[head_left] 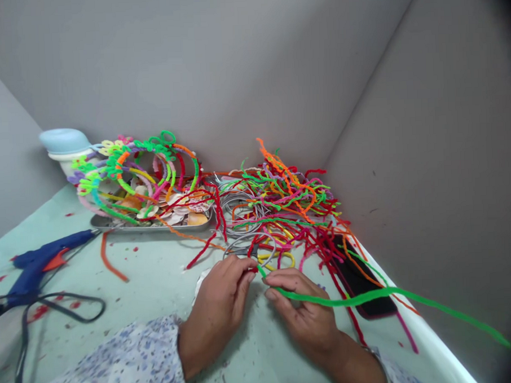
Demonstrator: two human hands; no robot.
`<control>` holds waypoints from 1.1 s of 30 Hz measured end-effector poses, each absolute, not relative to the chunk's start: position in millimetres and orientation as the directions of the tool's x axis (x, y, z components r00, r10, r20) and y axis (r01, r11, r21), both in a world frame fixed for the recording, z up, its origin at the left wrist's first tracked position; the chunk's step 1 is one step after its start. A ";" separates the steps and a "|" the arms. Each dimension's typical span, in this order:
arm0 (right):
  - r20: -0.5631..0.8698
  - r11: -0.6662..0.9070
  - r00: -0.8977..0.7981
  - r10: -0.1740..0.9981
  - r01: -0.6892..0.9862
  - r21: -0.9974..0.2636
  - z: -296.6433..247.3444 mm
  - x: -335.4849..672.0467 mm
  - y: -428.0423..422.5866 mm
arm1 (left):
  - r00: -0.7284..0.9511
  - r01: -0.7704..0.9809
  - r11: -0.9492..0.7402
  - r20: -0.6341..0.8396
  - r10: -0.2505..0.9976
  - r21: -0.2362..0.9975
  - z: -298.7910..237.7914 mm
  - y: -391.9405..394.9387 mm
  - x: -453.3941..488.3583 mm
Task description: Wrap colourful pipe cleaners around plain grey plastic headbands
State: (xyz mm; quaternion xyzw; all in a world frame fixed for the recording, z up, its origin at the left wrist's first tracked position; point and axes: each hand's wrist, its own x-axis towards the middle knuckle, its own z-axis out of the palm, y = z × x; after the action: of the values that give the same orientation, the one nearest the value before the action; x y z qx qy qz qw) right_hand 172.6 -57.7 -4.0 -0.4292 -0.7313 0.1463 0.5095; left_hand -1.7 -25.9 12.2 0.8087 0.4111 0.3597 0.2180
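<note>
My left hand [220, 306] pinches a grey wire ring [254, 234], with a bit of red pipe cleaner [253, 269] at its fingertips. A long green pipe cleaner [387, 292] starts at the ring, passes between the thumb and forefinger of my right hand [307, 313] and trails off to the right. Both hands are closed and nearly meet above the table. Just behind them lie scissors with yellow handles [289, 260], partly hidden by the ring and pipe cleaners. My left fingers cover part of the ring.
Behind stands a metal tray [155, 228] of shells, with several pipe-cleaner-wrapped rings [141, 145] on it. A tangled pile of pipe cleaners [289, 184] and wire coils [239, 206] lie right of it. A blue glue gun [34, 266] rests left, a phone [377, 307] right, a lidded cup [67, 146] back left.
</note>
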 end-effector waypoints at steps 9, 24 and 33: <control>0.630 0.614 -0.148 0.763 0.472 -0.633 -1.4 172.8 -58.6 | 0.416 0.504 -0.566 0.392 0.821 0.652 15.2 -26.5 -2.6; 0.669 0.712 -0.311 0.675 0.514 -0.479 -0.9 175.7 -57.7 | 0.442 0.557 -0.644 0.470 0.764 0.524 20.6 -24.8 -5.8; 0.596 0.654 -0.274 0.755 0.377 -0.656 2.9 171.8 -61.1 | 0.440 0.551 -0.639 0.463 0.769 0.536 12.0 -25.7 -5.9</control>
State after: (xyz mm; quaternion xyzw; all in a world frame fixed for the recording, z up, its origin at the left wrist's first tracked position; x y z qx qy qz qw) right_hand 171.8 -61.1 2.9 -0.3660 -0.7733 0.1974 0.4786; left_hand -5.9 -25.7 12.0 0.8344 0.3956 0.3511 0.1550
